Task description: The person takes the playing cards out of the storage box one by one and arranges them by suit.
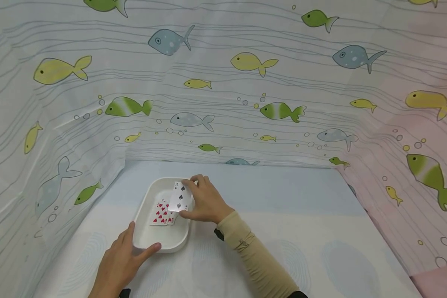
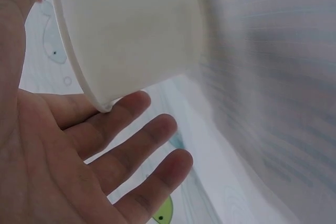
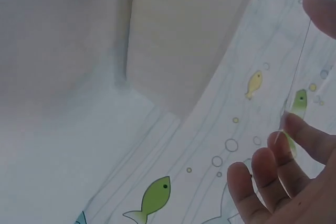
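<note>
A white tray [image 1: 164,244] with rounded corners stands on the table. My left hand [image 1: 120,258] holds its near left corner, thumb at the near rim and fingers along the left side. In the left wrist view, the fingers [image 2: 128,109] touch the rim from outside. My right hand [image 1: 206,200] pinches a three of spades [image 1: 179,198] by its edges, thumb below and fingers above, over the tray's right part. Beneath it, red heart cards [image 1: 159,214] lie face up and overlapping in the tray. The held card partly covers them, so their number is unclear.
A pale cloth [image 1: 283,194] covers the table. Fish-printed fabric [image 1: 223,99] rises as walls at the back and left, and pinkish fabric [image 1: 391,174] at the right. The tray stands left of the middle, toward the back wall.
</note>
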Demonstrator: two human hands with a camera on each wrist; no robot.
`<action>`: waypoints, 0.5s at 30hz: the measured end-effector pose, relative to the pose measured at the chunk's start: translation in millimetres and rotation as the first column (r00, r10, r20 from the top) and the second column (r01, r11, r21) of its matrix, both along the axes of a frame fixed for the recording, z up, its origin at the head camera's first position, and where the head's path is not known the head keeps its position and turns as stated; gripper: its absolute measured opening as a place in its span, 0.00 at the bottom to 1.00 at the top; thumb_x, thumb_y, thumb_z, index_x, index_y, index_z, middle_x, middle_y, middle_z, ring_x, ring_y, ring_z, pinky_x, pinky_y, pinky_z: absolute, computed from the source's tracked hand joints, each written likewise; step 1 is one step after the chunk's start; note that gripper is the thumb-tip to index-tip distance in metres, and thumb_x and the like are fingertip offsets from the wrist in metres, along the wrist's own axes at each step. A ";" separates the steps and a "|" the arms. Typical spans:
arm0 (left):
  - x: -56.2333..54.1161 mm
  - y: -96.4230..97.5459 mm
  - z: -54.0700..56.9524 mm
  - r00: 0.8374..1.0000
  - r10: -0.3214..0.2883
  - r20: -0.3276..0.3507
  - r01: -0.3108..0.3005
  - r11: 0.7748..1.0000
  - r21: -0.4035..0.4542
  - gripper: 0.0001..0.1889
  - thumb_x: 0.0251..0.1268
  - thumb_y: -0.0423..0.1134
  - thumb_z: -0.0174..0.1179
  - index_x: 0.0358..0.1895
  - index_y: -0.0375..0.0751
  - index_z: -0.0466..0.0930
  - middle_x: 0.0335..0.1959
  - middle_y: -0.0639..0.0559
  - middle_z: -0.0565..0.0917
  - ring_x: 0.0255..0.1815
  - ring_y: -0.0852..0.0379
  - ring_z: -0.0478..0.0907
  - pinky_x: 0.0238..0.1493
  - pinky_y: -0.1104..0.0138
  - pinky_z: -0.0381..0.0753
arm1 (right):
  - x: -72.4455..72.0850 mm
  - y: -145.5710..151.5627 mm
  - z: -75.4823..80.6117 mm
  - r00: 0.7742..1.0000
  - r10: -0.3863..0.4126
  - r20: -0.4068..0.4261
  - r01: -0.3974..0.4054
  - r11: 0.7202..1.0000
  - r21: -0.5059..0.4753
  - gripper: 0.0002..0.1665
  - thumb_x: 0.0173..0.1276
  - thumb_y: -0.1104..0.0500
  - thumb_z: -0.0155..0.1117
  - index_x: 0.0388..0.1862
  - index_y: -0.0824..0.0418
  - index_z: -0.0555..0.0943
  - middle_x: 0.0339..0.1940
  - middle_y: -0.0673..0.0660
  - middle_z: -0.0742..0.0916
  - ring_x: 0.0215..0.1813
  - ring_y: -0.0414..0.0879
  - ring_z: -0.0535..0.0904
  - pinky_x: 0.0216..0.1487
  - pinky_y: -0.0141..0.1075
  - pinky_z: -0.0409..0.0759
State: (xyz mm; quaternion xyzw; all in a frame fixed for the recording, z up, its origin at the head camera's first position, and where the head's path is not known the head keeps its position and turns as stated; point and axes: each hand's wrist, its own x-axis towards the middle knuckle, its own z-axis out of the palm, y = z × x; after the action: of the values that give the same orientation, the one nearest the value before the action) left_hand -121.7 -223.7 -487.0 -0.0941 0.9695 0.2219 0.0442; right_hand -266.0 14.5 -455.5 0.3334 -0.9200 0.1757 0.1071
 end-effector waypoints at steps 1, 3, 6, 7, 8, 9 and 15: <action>-0.4 -0.2 0.3 1.000 0.001 0.005 -0.001 1.000 0.002 0.70 0.52 0.82 0.55 0.79 0.24 0.42 0.72 0.20 0.59 0.66 0.22 0.64 0.63 0.32 0.65 | -0.3 4.1 1.4 1.000 0.000 0.000 0.000 1.000 -0.001 0.56 0.51 0.32 0.76 0.76 0.50 0.67 0.65 0.54 0.72 0.56 0.44 0.67 0.55 0.35 0.75; -0.8 -0.3 0.1 1.000 0.003 0.006 -0.003 1.000 0.005 0.70 0.52 0.82 0.55 0.79 0.24 0.42 0.72 0.21 0.59 0.66 0.22 0.64 0.63 0.31 0.64 | -1.1 12.8 3.8 1.000 -0.004 0.008 0.004 1.000 0.006 0.56 0.51 0.33 0.76 0.76 0.50 0.67 0.65 0.55 0.72 0.56 0.45 0.67 0.54 0.35 0.76; -0.1 -0.1 -0.8 1.000 0.003 -0.009 -0.003 1.000 0.010 0.70 0.51 0.82 0.56 0.79 0.24 0.42 0.72 0.21 0.59 0.66 0.22 0.64 0.63 0.31 0.64 | -3.0 26.3 5.7 1.000 -0.004 0.022 0.003 1.000 0.018 0.56 0.51 0.35 0.77 0.76 0.52 0.68 0.66 0.55 0.72 0.56 0.45 0.67 0.54 0.36 0.76; 0.4 0.1 -1.2 1.000 0.003 -0.016 -0.003 1.000 0.011 0.70 0.51 0.82 0.56 0.79 0.24 0.42 0.71 0.21 0.59 0.66 0.22 0.64 0.63 0.31 0.64 | -3.9 30.8 5.9 1.000 -0.003 0.027 0.003 1.000 0.019 0.55 0.51 0.35 0.77 0.76 0.52 0.68 0.66 0.55 0.72 0.56 0.45 0.67 0.54 0.36 0.76; 1.0 0.3 -1.5 1.000 0.003 -0.022 -0.002 1.000 0.010 0.70 0.51 0.82 0.56 0.79 0.24 0.42 0.71 0.21 0.60 0.66 0.22 0.64 0.63 0.31 0.64 | -5.1 35.4 5.7 1.000 -0.003 0.031 0.002 1.000 0.022 0.55 0.51 0.35 0.77 0.76 0.53 0.68 0.66 0.55 0.72 0.57 0.46 0.67 0.54 0.36 0.76; 1.6 0.5 -1.6 1.000 0.003 -0.024 -0.003 1.000 0.010 0.70 0.51 0.82 0.56 0.79 0.24 0.43 0.71 0.21 0.60 0.66 0.22 0.64 0.63 0.31 0.64 | -6.4 39.9 5.4 0.999 -0.001 0.039 0.000 1.000 0.017 0.55 0.51 0.36 0.77 0.76 0.53 0.68 0.66 0.55 0.71 0.57 0.46 0.67 0.55 0.37 0.76; 5.2 0.6 -0.7 0.999 -0.006 -0.044 0.006 1.000 0.007 0.69 0.52 0.81 0.56 0.79 0.25 0.43 0.71 0.21 0.61 0.66 0.23 0.64 0.62 0.31 0.64 | -18.4 69.0 1.8 0.990 -0.007 0.139 0.015 0.998 -0.057 0.55 0.51 0.40 0.80 0.75 0.57 0.69 0.67 0.57 0.72 0.60 0.49 0.68 0.56 0.41 0.78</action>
State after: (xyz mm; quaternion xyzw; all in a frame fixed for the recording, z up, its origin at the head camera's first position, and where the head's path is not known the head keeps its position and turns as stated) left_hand -116.4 -223.1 -487.6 -0.0862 0.9698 0.2270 0.0240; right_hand -284.4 83.5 -453.7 0.3119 -0.9217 0.2245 0.0534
